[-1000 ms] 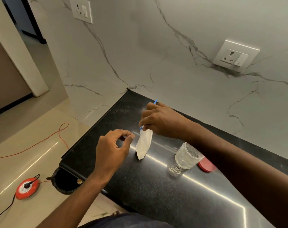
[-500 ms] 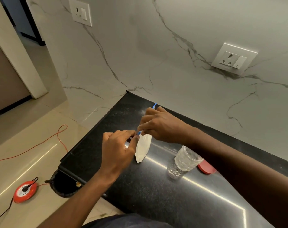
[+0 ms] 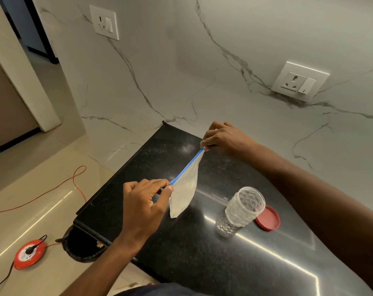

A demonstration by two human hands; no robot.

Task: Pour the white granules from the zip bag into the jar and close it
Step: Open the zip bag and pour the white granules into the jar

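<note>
A small clear zip bag [image 3: 184,189] with a blue zip strip and white granules hangs above the black countertop [image 3: 192,253]. My left hand [image 3: 145,201] pinches the near end of the zip strip. My right hand [image 3: 221,137] pinches the far end, so the strip is stretched taut between them. To the right stands a clear textured jar [image 3: 241,210], upright and without its lid. The red lid [image 3: 268,217] lies flat on the counter just behind the jar.
A marble wall with two sockets [image 3: 299,82] backs the counter. The counter's left edge drops to a tiled floor with a dark round bin [image 3: 83,246], a red cable reel [image 3: 29,253] and its orange cord.
My left hand has taken hold of the bag's near corner. The two hands have pulled apart, stretching the zip strip out; before, the bag hung folded from my right hand alone.
</note>
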